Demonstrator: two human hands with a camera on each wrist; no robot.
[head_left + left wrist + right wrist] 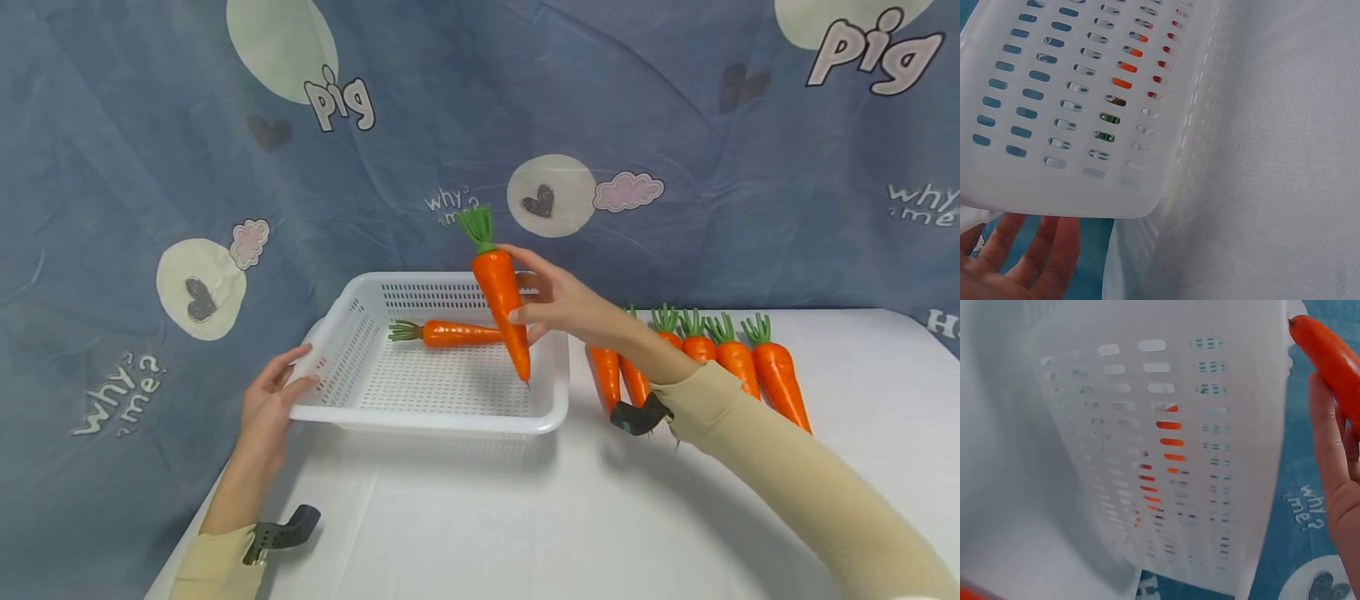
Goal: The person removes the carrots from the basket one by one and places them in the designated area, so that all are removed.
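My right hand (551, 298) grips an orange carrot (501, 292) with green stem stubs, held tilted above the right part of a white plastic basket (450, 422), its tip pointing down. In the right wrist view the same carrot (1329, 356) shows beside the basket's slotted wall, with the fingers behind it. Another carrot (453, 333) lies on the basket floor, stem to the left. At the basket's left end, my left hand (272, 398) holds the rim between thumb and fingers. The left wrist view shows those fingers (1035, 256) under the basket's edge.
Several more carrots (776, 375) lie side by side on the white table (465, 517), right of the basket, partly hidden by my right forearm. A blue printed curtain (420, 108) hangs directly behind the table and along its left side.
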